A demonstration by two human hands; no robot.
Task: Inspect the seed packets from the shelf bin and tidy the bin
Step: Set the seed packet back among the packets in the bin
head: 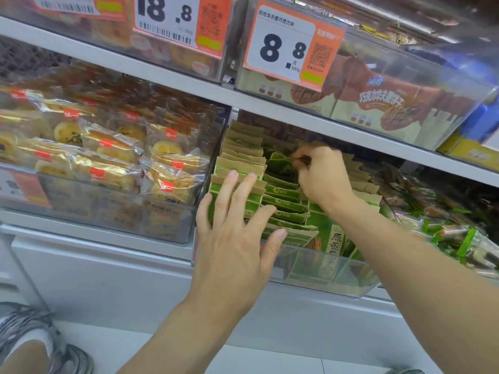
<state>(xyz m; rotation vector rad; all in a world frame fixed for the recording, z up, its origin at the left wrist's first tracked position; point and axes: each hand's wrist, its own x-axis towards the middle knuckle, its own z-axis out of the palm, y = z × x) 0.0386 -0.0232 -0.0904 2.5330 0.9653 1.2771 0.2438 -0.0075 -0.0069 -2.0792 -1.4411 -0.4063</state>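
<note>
Tidying step was underway, by the look of it. Right hand (321,175) was deep in the clear shelf bin (334,282), fingers (302,160) curled and pinching the top edge of one green seed packet (280,161) in the middle row. Left hand (237,225) was spread flat, fingers (232,184) straight, pressing on the packets of the left row (237,155) just under the fingertips and steadying them. Packets stood in rows, tops up, filling the bin. Next move probably called for lifting the pinched packet straight up, or reseating it, while the left row stayed braced so its neighbours didn't tip.
</note>
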